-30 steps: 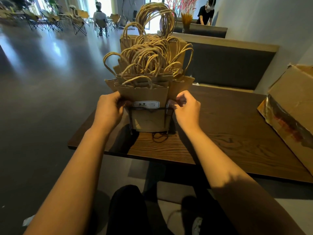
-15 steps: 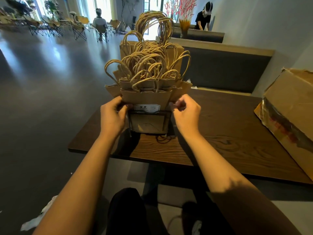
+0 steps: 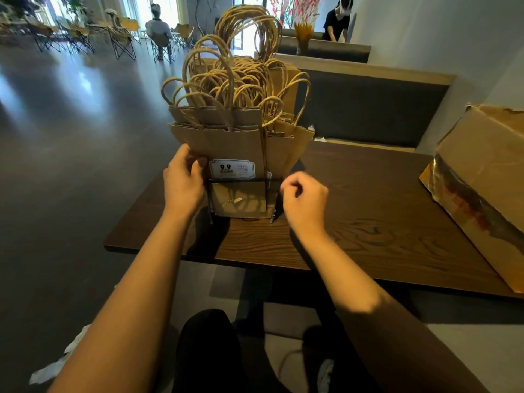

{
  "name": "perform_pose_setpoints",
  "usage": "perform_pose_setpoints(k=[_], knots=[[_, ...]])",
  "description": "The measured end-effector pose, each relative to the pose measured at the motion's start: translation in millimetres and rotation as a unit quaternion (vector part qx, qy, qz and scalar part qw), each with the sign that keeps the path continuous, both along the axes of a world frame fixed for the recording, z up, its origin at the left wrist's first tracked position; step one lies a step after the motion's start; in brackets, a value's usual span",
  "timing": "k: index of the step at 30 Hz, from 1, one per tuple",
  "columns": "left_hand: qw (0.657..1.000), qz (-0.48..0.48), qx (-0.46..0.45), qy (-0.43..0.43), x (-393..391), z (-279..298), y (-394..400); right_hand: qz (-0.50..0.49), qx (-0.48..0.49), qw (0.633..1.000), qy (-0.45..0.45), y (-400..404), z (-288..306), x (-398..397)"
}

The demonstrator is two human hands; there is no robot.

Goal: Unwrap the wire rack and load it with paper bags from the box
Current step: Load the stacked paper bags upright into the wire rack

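Observation:
A black wire rack point(image 3: 238, 181) stands on the dark wooden table point(image 3: 363, 228), packed with several brown paper bags point(image 3: 229, 140) whose twisted handles stick up. A white price label point(image 3: 232, 168) reading 9.9 hangs on the rack's front. My left hand point(image 3: 183, 184) grips the left edge of the front bags at the rack's top corner, thumb on the front face. My right hand point(image 3: 306, 199) hovers just right of the rack with its fingers curled, holding nothing and not touching it.
A large taped cardboard box point(image 3: 487, 171) lies on the table's right end. A dark upholstered bench point(image 3: 368, 103) backs the table. White wrapping point(image 3: 56, 364) lies on the floor at lower left. Two people are far behind.
My right hand has let go of the rack's right side and drawn back a little. The rack with its bags has turned slightly, its front now facing more to the left.

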State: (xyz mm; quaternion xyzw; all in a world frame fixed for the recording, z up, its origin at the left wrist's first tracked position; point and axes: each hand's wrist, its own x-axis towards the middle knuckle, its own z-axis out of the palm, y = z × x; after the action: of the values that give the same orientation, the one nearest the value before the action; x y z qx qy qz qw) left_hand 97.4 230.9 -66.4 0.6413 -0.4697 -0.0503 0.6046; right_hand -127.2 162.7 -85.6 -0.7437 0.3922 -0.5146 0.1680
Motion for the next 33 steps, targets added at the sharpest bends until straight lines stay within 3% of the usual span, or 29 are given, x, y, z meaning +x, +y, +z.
perform_pose_setpoints(k=[3,10,15,26,30,33], knots=[[1.0,-0.002,-0.003,-0.011,-0.7,-7.8,2.0,0.017,0.112,0.993,0.033,11.3,-27.8,6.4],[0.999,0.006,0.03,-0.014,1.2,-12.2,0.7,0.022,0.191,0.981,0.021,39.1,-41.6,28.0],[0.999,0.003,0.045,0.0,-0.6,-10.4,-1.9,-0.015,0.189,0.981,0.038,53.1,-45.2,48.6],[0.998,-0.007,0.062,0.008,1.8,-10.0,-5.5,-0.095,0.191,0.977,-0.026,38.8,-37.3,61.9],[0.998,-0.006,0.067,-0.002,0.1,-11.8,-2.9,-0.096,0.187,0.977,0.031,25.0,-31.4,48.7],[0.997,0.0,0.071,-0.008,-0.9,-11.0,-1.4,-0.09,0.187,0.968,0.143,16.6,-32.1,45.0]])
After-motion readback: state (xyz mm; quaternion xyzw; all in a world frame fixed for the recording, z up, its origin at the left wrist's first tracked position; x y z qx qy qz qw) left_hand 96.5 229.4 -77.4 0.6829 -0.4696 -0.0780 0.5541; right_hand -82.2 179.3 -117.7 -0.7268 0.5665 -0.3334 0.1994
